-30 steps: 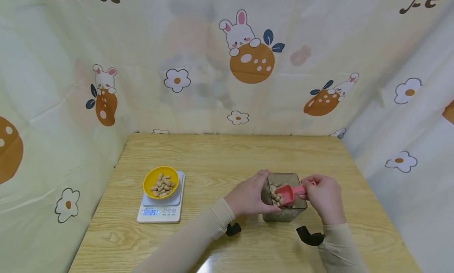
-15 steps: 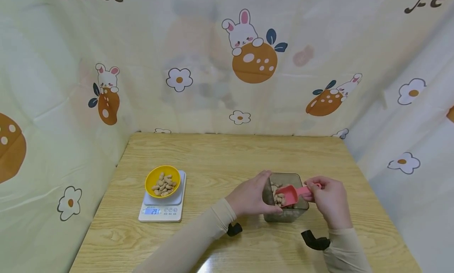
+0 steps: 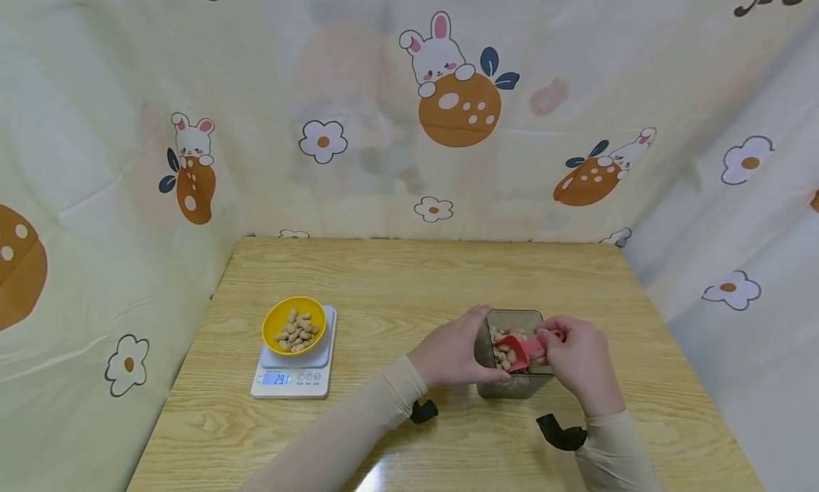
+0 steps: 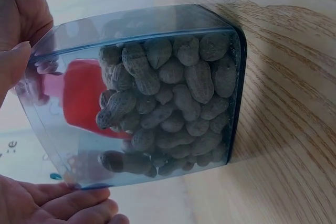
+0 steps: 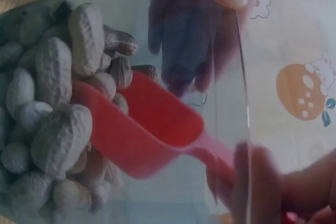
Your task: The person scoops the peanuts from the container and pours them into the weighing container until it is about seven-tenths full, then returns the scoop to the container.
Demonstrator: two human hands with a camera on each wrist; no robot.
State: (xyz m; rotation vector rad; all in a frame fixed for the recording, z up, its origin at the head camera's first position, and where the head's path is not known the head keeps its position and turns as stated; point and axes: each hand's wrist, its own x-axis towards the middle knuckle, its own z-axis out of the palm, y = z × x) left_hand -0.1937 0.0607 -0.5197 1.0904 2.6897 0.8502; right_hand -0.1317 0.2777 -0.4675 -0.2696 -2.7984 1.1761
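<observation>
A clear grey plastic container (image 3: 512,387) of unshelled peanuts (image 4: 178,108) stands on the table at centre right. My left hand (image 3: 451,350) grips its left side, thumb at the near edge and fingers at the far edge. Over the container's right rim, my right hand (image 3: 582,357) pinches the handle of a red scoop (image 5: 152,124). The scoop's bowl is inside the container, tilted down, with its front edge among the peanuts. Several peanuts lie in or over the bowl, as the head and right wrist views show. The handle's end is partly hidden by fingers.
On the left of the wooden table (image 3: 397,279), a white kitchen scale (image 3: 290,383) carries a yellow bowl (image 3: 265,330) holding several peanuts. Its display reads about 29.1. A printed curtain (image 3: 358,193) hangs along the table's back and sides. Black wrist mounts (image 3: 561,433) stick out from both sleeves.
The right hand and scoop shifted slightly right, then back left and deeper into the container. More peanuts show in the scoop's bowl now. The left hand stays on the container.
</observation>
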